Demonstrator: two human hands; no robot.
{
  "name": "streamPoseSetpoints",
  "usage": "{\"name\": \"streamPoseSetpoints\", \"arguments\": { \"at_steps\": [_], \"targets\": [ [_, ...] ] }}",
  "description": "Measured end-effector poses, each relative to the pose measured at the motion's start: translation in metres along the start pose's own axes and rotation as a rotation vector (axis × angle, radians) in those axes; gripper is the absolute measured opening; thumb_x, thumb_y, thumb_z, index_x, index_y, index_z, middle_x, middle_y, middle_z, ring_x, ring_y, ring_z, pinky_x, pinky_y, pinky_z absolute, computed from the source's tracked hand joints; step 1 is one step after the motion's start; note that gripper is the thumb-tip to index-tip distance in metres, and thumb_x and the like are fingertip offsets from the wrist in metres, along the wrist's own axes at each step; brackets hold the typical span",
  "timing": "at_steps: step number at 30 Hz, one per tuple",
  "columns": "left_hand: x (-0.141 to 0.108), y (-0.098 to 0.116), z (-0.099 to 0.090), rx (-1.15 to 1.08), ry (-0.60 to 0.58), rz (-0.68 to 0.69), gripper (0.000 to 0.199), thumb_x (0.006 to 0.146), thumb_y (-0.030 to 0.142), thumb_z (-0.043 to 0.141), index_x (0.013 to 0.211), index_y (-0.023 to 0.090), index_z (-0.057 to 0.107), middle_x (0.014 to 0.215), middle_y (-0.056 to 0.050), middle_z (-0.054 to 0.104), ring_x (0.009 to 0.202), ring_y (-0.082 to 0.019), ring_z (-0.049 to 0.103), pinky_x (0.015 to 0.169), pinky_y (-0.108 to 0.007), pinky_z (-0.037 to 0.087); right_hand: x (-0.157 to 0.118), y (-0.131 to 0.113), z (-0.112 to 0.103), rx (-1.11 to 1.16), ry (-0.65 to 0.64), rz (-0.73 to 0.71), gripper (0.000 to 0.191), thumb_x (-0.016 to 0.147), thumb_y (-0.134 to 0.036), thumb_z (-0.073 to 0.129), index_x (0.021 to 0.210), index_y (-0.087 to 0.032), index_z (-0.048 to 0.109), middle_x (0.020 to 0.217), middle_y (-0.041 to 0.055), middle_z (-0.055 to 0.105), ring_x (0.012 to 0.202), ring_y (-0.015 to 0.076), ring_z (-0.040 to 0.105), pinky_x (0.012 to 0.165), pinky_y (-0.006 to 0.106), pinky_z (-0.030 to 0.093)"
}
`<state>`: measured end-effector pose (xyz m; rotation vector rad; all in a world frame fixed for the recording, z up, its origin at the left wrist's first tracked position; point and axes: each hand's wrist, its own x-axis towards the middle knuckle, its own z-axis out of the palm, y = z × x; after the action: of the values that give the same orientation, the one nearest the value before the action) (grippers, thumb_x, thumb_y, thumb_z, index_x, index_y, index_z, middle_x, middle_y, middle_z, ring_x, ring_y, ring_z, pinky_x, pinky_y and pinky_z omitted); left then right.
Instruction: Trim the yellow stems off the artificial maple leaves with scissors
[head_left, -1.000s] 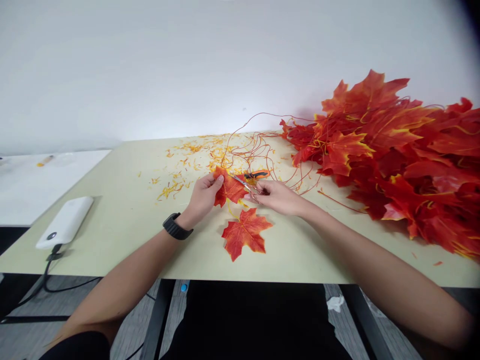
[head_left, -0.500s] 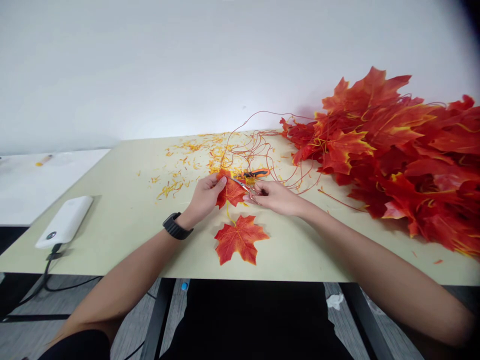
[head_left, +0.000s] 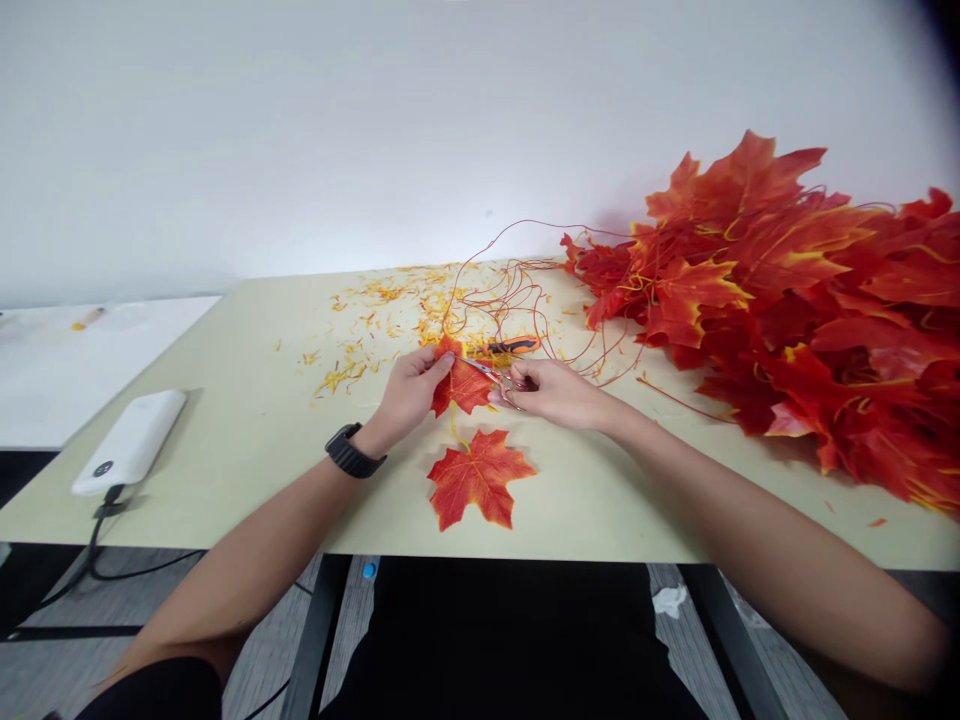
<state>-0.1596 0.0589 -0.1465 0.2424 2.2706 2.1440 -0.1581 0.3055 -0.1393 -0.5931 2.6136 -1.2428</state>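
Observation:
My left hand [head_left: 413, 388], with a black watch on its wrist, pinches a red maple leaf [head_left: 466, 386] between thumb and fingers. In my right hand [head_left: 553, 392] is a small pair of scissors [head_left: 486, 370], its blades lying at the leaf's upper edge. A thin yellow stem runs down from the held leaf towards a second red leaf [head_left: 481, 478], flat on the table nearer to me. Just behind the scissors lies an orange and black tool [head_left: 514, 345], partly covered by thin cord.
A large heap of red leaves [head_left: 810, 300] fills the right side. Thin red cords [head_left: 525, 290] and yellow scraps [head_left: 390, 290] are spread at the back. On the left lies a white power bank [head_left: 131, 440] with a black cable.
Both hands hold nearly the same place. The scissor blades have shifted very slightly at the leaf's edge.

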Motion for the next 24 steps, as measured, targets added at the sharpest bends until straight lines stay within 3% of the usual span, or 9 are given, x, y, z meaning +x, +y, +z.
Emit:
{"name": "streamPoseSetpoints", "arguments": {
  "at_steps": [8,12,18,21,24],
  "targets": [
    [-0.001,0.002,0.001,-0.035,0.008,-0.027,0.049,0.078,0.063,0.086,0.082,0.017,0.069,0.063,0.001,0.058,0.048,-0.006,0.046,0.043,-0.021,0.032,0.002,0.007,0.003,0.067,-0.004,-0.004,0.053,0.089,-0.059,0.072,0.074,-0.022,0.037,0.071,-0.0016,0.049,0.068,0.0133,0.043,0.062,0.028,0.030],
    [-0.001,0.004,0.002,-0.059,0.032,-0.057,0.040,0.077,0.054,0.085,0.083,0.016,0.071,0.066,0.000,0.063,0.051,-0.007,0.051,0.046,-0.021,0.036,0.002,0.006,0.003,0.149,-0.030,-0.001,0.054,0.089,-0.059,0.074,0.074,-0.022,0.037,0.075,-0.0001,0.054,0.073,0.0152,0.055,0.063,0.028,0.034],
    [-0.003,0.012,0.003,-0.045,0.009,-0.072,0.025,0.077,0.040,0.077,0.078,0.016,0.068,0.056,0.004,0.055,0.042,-0.006,0.045,0.040,-0.021,0.030,0.000,0.004,0.002,0.227,-0.052,-0.006,0.057,0.087,-0.060,0.076,0.074,-0.023,0.035,0.078,0.0018,0.058,0.087,0.0218,0.068,0.065,0.028,0.037],
    [-0.004,0.014,0.002,-0.026,-0.004,-0.046,0.023,0.078,0.037,0.076,0.078,0.015,0.067,0.056,0.003,0.057,0.044,-0.006,0.045,0.042,-0.020,0.032,0.000,0.004,0.001,0.194,-0.050,-0.003,0.057,0.086,-0.063,0.075,0.073,-0.023,0.036,0.076,0.0012,0.057,0.083,0.0201,0.066,0.064,0.028,0.035],
    [-0.004,0.015,0.002,-0.015,-0.006,-0.040,0.023,0.079,0.037,0.075,0.078,0.015,0.067,0.057,0.003,0.058,0.045,-0.006,0.046,0.043,-0.020,0.032,0.001,0.003,0.000,0.110,-0.026,-0.007,0.058,0.087,-0.064,0.073,0.072,-0.023,0.036,0.069,-0.0019,0.047,0.070,0.0146,0.052,0.061,0.028,0.029]
  ]
}}
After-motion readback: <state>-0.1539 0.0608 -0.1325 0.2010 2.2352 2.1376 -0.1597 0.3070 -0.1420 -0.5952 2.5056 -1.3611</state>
